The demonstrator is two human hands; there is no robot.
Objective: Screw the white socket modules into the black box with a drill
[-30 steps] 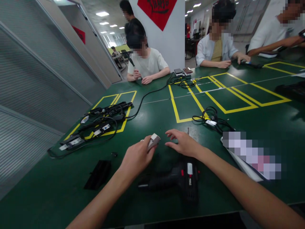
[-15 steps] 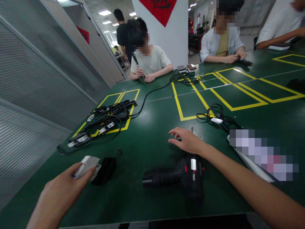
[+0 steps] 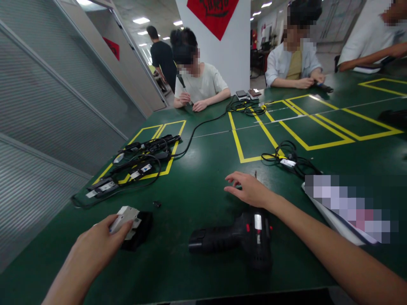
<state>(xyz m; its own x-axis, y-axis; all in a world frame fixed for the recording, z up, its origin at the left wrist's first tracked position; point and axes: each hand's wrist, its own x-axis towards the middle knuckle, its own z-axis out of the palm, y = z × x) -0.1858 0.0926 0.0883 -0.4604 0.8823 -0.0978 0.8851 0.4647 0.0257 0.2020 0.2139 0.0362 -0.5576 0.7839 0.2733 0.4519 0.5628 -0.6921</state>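
Note:
Between the thumb and fingers of my left hand (image 3: 98, 241) is a whitish, stepped plastic circuit breaker (image 3: 125, 218), held just above the table. Behind and partly under it lies a crumpled-looking black item (image 3: 144, 231), whose kind I cannot make out. My right hand (image 3: 246, 188) is held out palm down with slightly curled, parted fingers and nothing in them. In front of that wrist a black cordless drill (image 3: 251, 239) lies on its side, handle to the left. A thin metal bit (image 3: 255, 174) pokes up beyond the hand, which hides the drill's nose.
A small dark piece (image 3: 157, 204) lies on the green table (image 3: 178, 271). Tangled black cables with adapters (image 3: 143, 169) are at left; another cable coil (image 3: 288, 163) and a white-edged flat item (image 3: 330, 220) are at right. Several people sit across, one person (image 3: 200, 84) holding a dark tool.
My left hand has moved a little to the right with the circuit breaker and turned it, so it now covers more of the black item. My right hand stays nearly still.

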